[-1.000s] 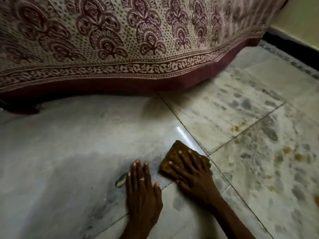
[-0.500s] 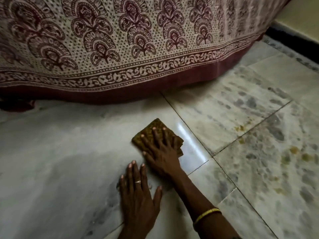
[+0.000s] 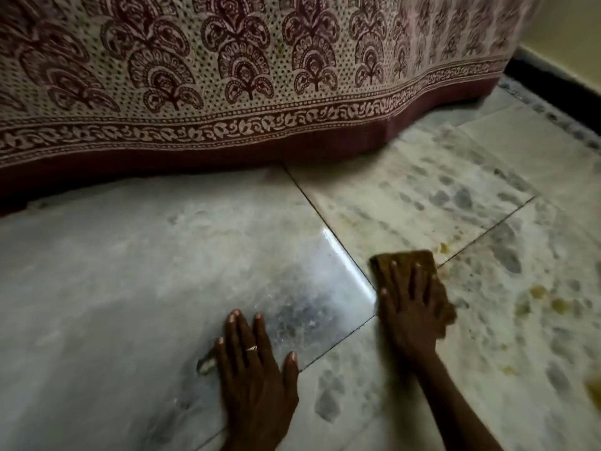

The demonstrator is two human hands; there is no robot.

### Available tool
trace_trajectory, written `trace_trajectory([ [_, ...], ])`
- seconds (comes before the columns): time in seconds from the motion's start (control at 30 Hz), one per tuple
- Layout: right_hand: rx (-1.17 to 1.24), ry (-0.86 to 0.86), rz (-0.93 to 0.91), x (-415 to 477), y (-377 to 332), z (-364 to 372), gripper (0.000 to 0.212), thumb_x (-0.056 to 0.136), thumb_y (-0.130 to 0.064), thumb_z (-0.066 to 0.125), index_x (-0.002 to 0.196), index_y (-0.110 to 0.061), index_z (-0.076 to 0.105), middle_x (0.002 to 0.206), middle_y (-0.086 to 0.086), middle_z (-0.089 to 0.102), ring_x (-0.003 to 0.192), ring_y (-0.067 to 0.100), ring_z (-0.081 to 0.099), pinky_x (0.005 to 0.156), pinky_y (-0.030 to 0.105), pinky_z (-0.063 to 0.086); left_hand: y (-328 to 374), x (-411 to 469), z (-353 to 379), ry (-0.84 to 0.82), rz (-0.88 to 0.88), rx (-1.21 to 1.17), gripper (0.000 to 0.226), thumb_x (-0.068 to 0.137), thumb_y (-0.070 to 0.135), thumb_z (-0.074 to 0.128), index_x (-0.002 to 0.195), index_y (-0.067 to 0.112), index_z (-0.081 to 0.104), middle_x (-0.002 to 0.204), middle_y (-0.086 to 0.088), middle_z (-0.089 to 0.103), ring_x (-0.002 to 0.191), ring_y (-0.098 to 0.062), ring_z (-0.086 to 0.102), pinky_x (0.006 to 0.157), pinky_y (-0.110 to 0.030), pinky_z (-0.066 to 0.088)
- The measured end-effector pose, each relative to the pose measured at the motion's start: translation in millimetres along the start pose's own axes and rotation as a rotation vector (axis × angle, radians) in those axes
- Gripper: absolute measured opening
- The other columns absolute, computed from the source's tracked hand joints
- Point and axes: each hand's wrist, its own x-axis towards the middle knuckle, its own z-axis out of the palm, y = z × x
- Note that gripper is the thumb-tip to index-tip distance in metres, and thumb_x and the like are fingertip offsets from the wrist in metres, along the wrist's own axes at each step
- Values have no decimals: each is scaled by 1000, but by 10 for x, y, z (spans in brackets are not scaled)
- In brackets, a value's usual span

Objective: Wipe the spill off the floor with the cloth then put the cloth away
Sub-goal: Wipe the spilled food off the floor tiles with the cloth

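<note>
Your left hand [image 3: 257, 369] is nearest: flat on the marble floor [image 3: 130, 288], palm down, fingers spread apart, gripping nothing. There's a ring [image 3: 251, 348] on one finger. A small dark fleck [image 3: 205, 364] sits on the tile just beside the little finger; can't tell what it is.

Your right hand [image 3: 411, 314] is a bit further out and to the right, pressed flat on the cloth [image 3: 405, 260]. Fingers are laid out over it, pushing it down onto the floor rather than clamped round it. The cloth is brownish-yellow, folded into a rough pad, and its far edge sticks out past your fingertips. It sits just right of the tile joint, with the glossy patch of tile [image 3: 325, 271] on its left.

The spill [image 3: 553, 304] is a scatter of yellowish blobs on the tile to the right of the cloth, apart from it. One small blob [image 3: 443, 248] lies just beside the cloth's far right corner. A larger one shows at the right edge, near the bottom.

Further back, a patterned maroon-and-cream bedsheet [image 3: 244, 76] hangs down to the floor across the whole width. A dark skirting strip [image 3: 559, 76] runs along the wall at far right.

No containers in view.
</note>
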Motion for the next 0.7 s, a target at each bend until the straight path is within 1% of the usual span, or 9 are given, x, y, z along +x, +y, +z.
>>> trace_trajectory([
  [0.07,11,18,-46,-383,-242,54,64,93,-63,6,149,-34,17,156,11,27,143,36,17,110,62,15,125,109,0,-24,2,-19,76,87,49,36,143,-2,34,153,-30,22,142,-44,22,112,-58,23],
  [0.13,-22,9,-189,-562,-482,110,59,95,-58,12,148,-35,24,155,11,29,143,38,18,109,61,17,210,209,15,-28,24,-30,75,87,47,36,144,-1,33,153,-29,22,143,-43,22,112,-58,23],
  [0.27,-40,23,-460,-136,-452,74,53,97,-56,17,148,-39,20,156,6,26,144,37,18,111,57,23,353,325,83,22,142,-8,69,89,43,36,145,3,34,156,-22,22,145,-37,20,115,-54,19],
  [0.33,-85,10,-418,108,-167,26,55,97,-56,12,149,-37,19,158,6,21,146,34,13,114,55,20,474,356,133,25,151,-17,70,90,44,34,147,4,31,157,-21,21,146,-35,17,117,-52,15],
  [0.4,-76,8,-249,147,208,-56,58,95,-59,7,149,-38,14,160,6,16,147,33,9,116,53,11,638,359,186,16,179,-30,70,91,45,32,147,4,28,157,-20,19,147,-34,14,119,-50,10],
  [0.47,9,54,-80,-36,529,-123,60,92,-59,11,147,-37,11,159,8,18,146,34,11,117,51,5,826,332,242,8,216,-44,68,92,43,32,147,3,28,158,-19,18,147,-33,14,119,-49,10],
  [0.53,47,73,11,-358,605,-131,61,91,-58,16,147,-33,15,157,11,25,144,38,17,114,55,9,993,314,303,2,203,-60,68,92,42,33,147,2,29,158,-19,19,147,-32,15,119,-49,11],
  [0.6,35,58,9,-646,515,-91,60,95,-58,14,147,-31,25,152,14,35,141,39,23,111,56,8,1185,304,351,-20,209,-72,67,92,41,34,147,3,29,158,-18,19,147,-31,15,119,-48,12],
  [0.7,32,84,-56,-687,403,-55,58,96,-56,13,144,-32,34,149,12,40,138,37,22,110,50,1,1422,279,431,-31,239,-59,65,91,38,31,146,3,33,156,-17,23,146,-29,20,117,-48,14],
])
